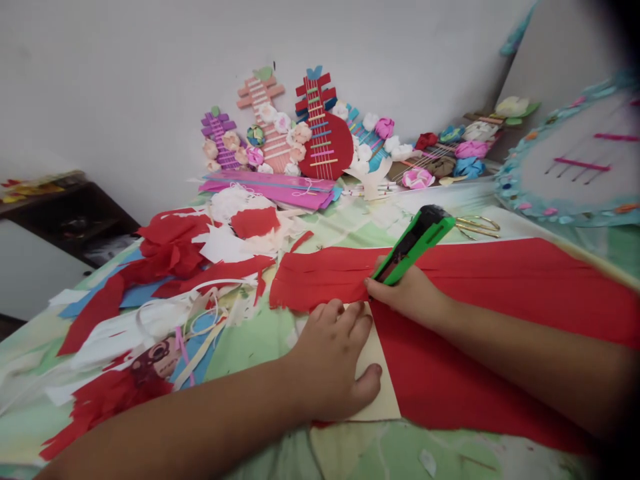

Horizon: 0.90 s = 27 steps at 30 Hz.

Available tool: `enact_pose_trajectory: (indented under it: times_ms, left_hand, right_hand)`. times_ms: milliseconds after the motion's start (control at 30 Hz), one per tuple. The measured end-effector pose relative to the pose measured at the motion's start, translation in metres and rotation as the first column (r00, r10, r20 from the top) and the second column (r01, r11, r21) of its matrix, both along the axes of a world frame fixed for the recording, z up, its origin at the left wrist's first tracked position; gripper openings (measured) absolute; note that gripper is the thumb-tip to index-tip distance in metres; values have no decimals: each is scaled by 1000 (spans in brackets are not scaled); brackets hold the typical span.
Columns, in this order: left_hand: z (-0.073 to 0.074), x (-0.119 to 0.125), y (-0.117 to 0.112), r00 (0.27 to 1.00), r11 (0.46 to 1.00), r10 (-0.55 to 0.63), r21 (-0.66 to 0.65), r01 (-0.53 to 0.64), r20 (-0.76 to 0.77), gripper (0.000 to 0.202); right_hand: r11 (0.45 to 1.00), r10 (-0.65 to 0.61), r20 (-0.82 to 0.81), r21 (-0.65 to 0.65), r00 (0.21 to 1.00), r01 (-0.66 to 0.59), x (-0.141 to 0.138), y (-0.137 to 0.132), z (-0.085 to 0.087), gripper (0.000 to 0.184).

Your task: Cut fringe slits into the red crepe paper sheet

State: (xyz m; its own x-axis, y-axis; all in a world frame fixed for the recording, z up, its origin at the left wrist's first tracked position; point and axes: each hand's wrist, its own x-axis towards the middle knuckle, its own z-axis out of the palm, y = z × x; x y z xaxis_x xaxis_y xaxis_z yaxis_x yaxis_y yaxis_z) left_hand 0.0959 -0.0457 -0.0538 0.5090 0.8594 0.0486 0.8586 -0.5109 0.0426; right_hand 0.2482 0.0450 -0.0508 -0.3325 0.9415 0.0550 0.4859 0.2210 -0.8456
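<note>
A wide red sheet (475,360), which looks like crepe paper, lies across the table in front of me. My right hand (413,293) is closed around a green and black utility knife (415,243), held tilted with its lower end down at the red sheet. The blade tip is hidden by my fingers. Fingers spread, my left hand (337,363) presses flat on a cream card (383,387) beside the cut-looking edge of the red sheet. Its fingertips reach the lower edge of a red strip portion (320,273).
Red and white paper scraps (175,253) pile up at the left. Gold-handled scissors (477,227) lie behind the red sheet. Paper instrument models, including a red one (327,143), lean against the wall. A blue-rimmed decorated panel (565,167) stands at right.
</note>
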Motion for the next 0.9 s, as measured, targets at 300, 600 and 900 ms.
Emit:
enact_pose_trajectory:
  times_ms: [300, 600, 900]
  left_hand:
    - [4, 2, 3, 1000, 998, 18, -66, -19, -11, 68]
    - [5, 2, 3, 1000, 999, 0, -44, -1, -15, 67]
    - [7, 3, 3, 1000, 999, -1, -32, 1, -20, 66]
  right_hand:
    - [999, 47, 44, -19, 998, -46, 1, -3, 7, 23]
    - [991, 65, 93, 109, 994, -75, 1, 0, 2, 27]
    - [980, 137, 125, 129, 983, -153, 1, 0, 0, 27]
